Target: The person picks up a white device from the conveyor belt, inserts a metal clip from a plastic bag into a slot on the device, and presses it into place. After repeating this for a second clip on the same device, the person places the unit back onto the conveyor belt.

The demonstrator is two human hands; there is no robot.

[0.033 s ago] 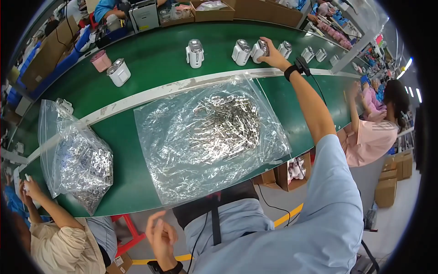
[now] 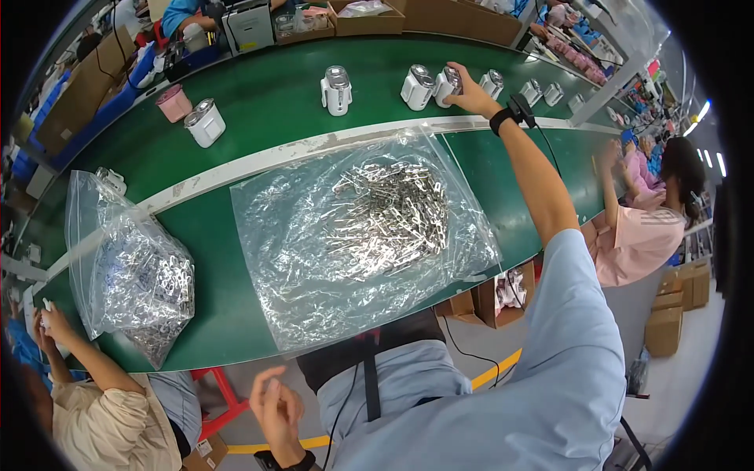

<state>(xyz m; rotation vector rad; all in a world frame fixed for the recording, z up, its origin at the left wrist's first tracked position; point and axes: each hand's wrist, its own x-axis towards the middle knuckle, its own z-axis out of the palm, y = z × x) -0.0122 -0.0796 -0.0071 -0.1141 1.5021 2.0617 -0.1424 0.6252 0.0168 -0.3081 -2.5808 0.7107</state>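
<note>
My right hand [image 2: 471,96] reaches out to the far strip of the green bench. Its thumb and fingers are closed round a white device with a silver top [image 2: 447,85]. A matching white device [image 2: 418,88] stands just left of it, and another [image 2: 492,83] is just beyond my hand on the right. My left hand [image 2: 275,404] hangs low in front of the bench, fingers loosely bent and apart, with nothing seen in it. Between my arms lies a flat clear plastic bag [image 2: 290,259], with a heap of small shiny metal clips [image 2: 397,216] on it.
A full clear bag of small metal parts [image 2: 149,282] stands at the left. More white devices [image 2: 337,90] and a pink one [image 2: 173,103] stand on the far strip. A white rail [image 2: 236,162] crosses the bench. People work at both sides; cardboard boxes [image 2: 367,22] line the back.
The white devices on the far strip, apart from the held one, have shifted very slightly. My right hand keeps its hold, and my left hand is nearly still.
</note>
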